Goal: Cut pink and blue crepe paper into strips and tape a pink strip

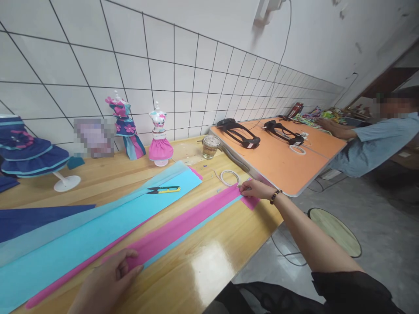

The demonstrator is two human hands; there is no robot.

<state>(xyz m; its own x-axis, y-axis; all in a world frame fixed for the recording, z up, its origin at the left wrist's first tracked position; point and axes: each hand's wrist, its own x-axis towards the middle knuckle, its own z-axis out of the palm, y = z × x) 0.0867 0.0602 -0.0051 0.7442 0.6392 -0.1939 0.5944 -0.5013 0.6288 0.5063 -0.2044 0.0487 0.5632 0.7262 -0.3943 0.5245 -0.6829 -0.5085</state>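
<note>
A long pink strip (183, 221) of thin paper or cloth, with a light-blue band (193, 230) along its near edge, lies slantwise across the wooden table. My left hand (109, 277) grips the strip's near-left part, thumb and bent forefinger on it. At the far right end, my right hand (257, 190) pinches the strip between closed fingertips; a small pink piece (251, 202) shows beneath. Just beyond that hand lies a roll of white tape (229, 177). Yellow-and-black thread snips (163, 190) rest on a large light-blue sheet (108, 226) with pink below it.
Behind stand small dress forms in a pink skirt (160, 149), a blue-pink dress (126, 124) and a navy dress (31, 150). A lidded cup (210, 146) sits near an orange table (278, 163) holding black headsets (240, 134). A person (376, 141) sits there. A stool (335, 231) stands right.
</note>
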